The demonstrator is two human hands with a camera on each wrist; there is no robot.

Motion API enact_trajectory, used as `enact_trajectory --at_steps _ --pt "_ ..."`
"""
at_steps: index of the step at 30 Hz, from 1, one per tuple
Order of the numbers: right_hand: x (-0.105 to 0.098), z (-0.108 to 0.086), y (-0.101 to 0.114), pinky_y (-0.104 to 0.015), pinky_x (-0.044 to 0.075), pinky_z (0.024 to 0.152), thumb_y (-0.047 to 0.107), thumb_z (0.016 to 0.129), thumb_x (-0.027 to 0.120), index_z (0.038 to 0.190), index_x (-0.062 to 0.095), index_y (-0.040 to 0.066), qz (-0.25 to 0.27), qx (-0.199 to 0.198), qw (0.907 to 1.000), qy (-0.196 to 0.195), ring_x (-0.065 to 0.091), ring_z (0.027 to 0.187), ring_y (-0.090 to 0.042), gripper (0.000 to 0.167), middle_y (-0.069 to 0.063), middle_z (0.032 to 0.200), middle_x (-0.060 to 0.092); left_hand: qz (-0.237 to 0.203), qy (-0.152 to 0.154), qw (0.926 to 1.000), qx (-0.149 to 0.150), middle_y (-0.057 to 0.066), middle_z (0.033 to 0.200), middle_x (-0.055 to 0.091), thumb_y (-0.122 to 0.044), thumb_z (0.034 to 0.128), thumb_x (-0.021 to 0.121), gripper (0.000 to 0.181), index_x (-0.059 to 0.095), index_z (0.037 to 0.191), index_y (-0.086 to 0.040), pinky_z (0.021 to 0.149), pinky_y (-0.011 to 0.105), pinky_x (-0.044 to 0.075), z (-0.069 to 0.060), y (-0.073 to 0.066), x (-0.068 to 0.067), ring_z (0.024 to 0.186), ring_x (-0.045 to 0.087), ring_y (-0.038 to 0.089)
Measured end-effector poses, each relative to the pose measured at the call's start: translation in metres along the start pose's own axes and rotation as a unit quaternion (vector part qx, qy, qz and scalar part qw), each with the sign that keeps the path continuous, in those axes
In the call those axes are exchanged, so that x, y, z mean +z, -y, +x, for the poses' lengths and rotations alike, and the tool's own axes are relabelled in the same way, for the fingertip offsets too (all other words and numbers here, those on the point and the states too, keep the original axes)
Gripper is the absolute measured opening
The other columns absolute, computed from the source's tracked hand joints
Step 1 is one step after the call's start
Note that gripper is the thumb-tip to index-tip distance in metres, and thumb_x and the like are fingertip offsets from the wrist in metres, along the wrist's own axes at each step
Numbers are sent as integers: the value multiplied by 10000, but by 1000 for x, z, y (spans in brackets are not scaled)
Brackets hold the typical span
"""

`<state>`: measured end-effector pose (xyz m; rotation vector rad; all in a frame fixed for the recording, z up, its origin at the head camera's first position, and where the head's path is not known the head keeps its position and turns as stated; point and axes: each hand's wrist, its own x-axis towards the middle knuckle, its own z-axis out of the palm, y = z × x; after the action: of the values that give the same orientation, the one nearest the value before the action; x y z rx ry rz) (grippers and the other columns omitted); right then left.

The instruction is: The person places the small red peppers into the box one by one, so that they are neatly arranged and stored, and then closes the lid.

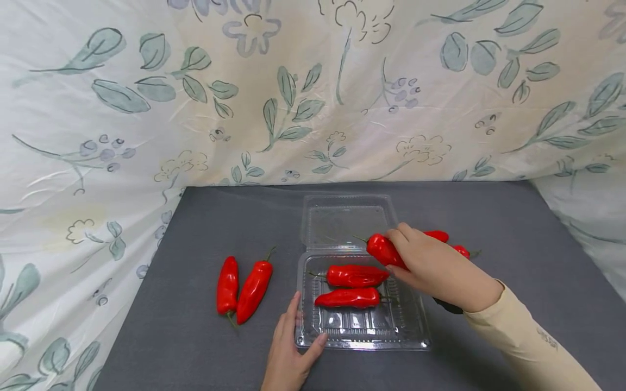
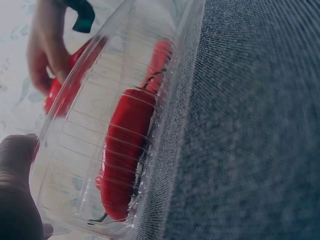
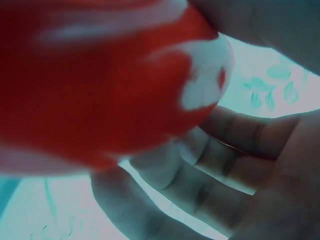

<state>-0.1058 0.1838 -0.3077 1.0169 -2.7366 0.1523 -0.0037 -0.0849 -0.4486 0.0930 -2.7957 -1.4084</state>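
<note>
My right hand (image 1: 425,263) holds a red pepper (image 1: 383,250) above the back right part of a clear plastic clamshell container (image 1: 362,345). In the right wrist view the pepper (image 3: 110,95) fills much of the picture, with thumb and fingers around it. Two more red peppers, a rear one (image 1: 357,276) and a front one (image 1: 349,297), lie crosswise inside the container, stems pointing opposite ways. At the container's front left corner rests my left hand (image 1: 288,347), fingers fairly straight along the side and thumb at the front rim.
Left of the container, two red peppers (image 1: 227,285) (image 1: 255,290) lie side by side on the dark grey table (image 1: 161,326). Partly hidden behind my right hand are two more peppers (image 1: 437,235) (image 1: 461,250). The container's lid (image 1: 349,222) lies folded back; a floral cloth (image 1: 303,136) hangs behind.
</note>
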Motion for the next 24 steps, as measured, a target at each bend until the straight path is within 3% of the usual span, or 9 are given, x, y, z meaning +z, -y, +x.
enact_trajectory --at_steps 7,12,24 --pt "8 16 22 -260 523 669 284 716 831 1108 568 47 -97 -350 9987 353 544 717 -128 528 -31 916 542 -4 -28 10000 43 -48 1057 517 -512 795 715 864 266 1506 -315 794 385 441 0 2 1 985 471 112" --pt "16 21 33 -281 536 655 297 714 831 1118 572 60 -236 -696 9960 499 568 713 -144 536 -32 915 564 2 -52 10000 43 -63 1047 514 -496 793 724 866 263 1506 -323 799 381 438 1 2 0 975 470 102" --pt "32 22 50 -332 549 742 344 710 831 1154 595 92 -235 -969 9904 955 607 874 -178 563 -39 1019 617 -5 146 9997 -212 -28 1074 508 -534 796 699 866 259 1507 -312 793 403 426 1 -2 0 988 457 138"
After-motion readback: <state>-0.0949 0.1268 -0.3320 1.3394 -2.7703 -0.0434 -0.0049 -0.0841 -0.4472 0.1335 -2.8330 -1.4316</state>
